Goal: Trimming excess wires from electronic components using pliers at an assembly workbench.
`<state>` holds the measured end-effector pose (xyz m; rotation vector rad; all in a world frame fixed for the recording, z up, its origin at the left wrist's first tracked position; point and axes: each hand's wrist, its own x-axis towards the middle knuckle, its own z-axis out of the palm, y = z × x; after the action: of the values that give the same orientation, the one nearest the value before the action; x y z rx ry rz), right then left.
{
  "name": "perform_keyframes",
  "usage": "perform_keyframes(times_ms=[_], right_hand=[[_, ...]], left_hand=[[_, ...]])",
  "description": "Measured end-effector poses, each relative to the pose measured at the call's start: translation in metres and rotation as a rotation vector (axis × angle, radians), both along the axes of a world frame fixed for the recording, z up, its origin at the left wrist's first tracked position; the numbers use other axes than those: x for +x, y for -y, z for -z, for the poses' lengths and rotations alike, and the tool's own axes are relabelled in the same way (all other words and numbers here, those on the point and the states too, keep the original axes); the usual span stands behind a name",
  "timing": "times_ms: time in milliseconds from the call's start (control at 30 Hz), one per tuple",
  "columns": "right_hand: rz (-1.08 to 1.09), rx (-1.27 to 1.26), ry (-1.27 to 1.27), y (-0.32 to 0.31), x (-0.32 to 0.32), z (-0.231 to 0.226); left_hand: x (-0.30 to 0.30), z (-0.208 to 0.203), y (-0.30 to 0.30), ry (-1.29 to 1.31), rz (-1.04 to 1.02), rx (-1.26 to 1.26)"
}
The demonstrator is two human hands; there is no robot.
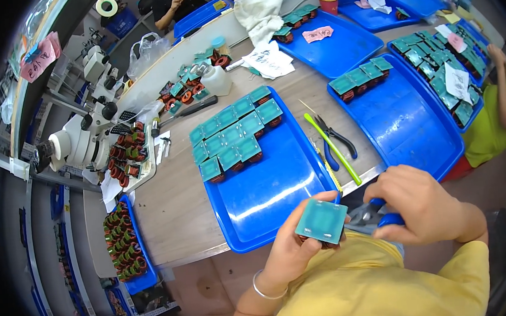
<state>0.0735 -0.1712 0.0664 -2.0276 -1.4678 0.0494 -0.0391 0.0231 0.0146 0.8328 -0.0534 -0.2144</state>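
I set the left hand (287,251) angled forward, fingers grasping a square, teal-topped component (321,220); the right hand (416,204), knuckles up, curls its fingers around blue-handled metal pliers (391,219).

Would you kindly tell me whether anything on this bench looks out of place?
Mildly: the heap of coil parts beside the white bottle lies jumbled, unlike the neat rows in the central blue tray.
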Motion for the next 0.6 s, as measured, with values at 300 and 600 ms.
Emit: perform_keyframes(times_ms=[300,600], right_hand=[[-0.046,-0.040,0.126,-0.010,-0.014,-0.007],[0.014,0.111,-0.496,-0.026,-0.005,0.020]], left_hand=[[-0.005,0.000,0.001,0.209,-0.300,0.709],[0.008,0.001,0.009,0.075,-0.300,0.490]])
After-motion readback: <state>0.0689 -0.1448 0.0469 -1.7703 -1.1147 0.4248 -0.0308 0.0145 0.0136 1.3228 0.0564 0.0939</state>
